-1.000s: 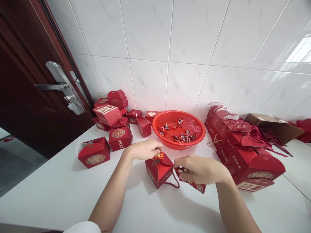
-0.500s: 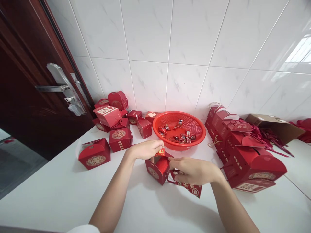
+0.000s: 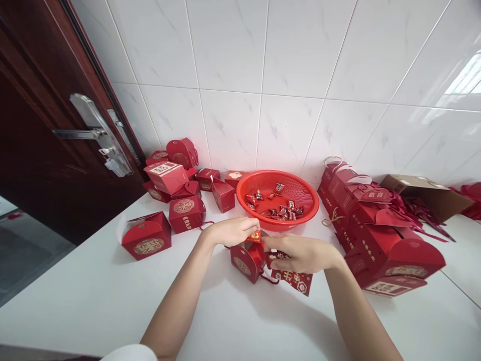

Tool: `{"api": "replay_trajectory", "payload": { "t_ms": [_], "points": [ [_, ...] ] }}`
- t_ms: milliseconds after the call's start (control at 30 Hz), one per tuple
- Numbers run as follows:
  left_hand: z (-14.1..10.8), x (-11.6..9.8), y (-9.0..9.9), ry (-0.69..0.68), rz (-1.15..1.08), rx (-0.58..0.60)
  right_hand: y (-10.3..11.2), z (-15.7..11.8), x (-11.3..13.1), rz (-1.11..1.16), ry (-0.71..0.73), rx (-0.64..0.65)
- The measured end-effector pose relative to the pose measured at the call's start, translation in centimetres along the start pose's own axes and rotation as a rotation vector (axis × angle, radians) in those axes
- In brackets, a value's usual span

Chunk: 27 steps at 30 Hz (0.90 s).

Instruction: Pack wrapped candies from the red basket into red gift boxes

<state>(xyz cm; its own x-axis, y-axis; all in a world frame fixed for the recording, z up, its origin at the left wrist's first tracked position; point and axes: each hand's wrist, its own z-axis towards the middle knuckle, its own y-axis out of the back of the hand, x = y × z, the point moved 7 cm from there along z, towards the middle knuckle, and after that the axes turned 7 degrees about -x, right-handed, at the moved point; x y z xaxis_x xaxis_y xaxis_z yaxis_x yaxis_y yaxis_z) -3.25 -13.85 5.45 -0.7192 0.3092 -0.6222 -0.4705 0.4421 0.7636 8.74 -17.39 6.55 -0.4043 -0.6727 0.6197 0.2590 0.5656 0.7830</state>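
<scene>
A small red gift box [image 3: 243, 265] with a round gold emblem stands open on the table between my hands, its dark red cord handle lying at its right side. My left hand [image 3: 233, 231] is closed over the box's far left edge, fingers pinching a small red packet with gold lettering [image 3: 255, 235] at the opening. On the right, my right hand [image 3: 302, 253] curls around a flat red printed packet [image 3: 295, 280] with white and gold figures, which hangs below the palm. Its fingertips reach the box's right rim. The inside of the box is mostly hidden.
Behind my hands sits a red plastic basket [image 3: 278, 224] with several wrapped candies [image 3: 289, 211]. Several red boxes [image 3: 147, 235] stand at the left, and a row of larger ones [image 3: 398, 255] at the right. A cardboard box [image 3: 424, 186] with ribbons lies beyond. Door and tiled wall border the table.
Both hands and the gift box shift slightly; the box sits a little farther right and up in the picture. My right hand keeps its packet, and my left still pinches its own.
</scene>
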Motion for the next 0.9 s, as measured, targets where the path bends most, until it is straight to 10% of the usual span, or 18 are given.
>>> {"api": "replay_trajectory", "payload": {
  "t_ms": [400, 900],
  "points": [
    [1.1, 0.5, -1.0, 0.04, -0.191, 0.035, 0.0, 0.1, -1.2, -0.064, -0.118, 0.002],
    [0.8, -0.5, -0.7, -0.051, 0.137, -0.002, 1.7, -1.8, -2.5, 0.175, 0.015, 0.072]
  ]
}}
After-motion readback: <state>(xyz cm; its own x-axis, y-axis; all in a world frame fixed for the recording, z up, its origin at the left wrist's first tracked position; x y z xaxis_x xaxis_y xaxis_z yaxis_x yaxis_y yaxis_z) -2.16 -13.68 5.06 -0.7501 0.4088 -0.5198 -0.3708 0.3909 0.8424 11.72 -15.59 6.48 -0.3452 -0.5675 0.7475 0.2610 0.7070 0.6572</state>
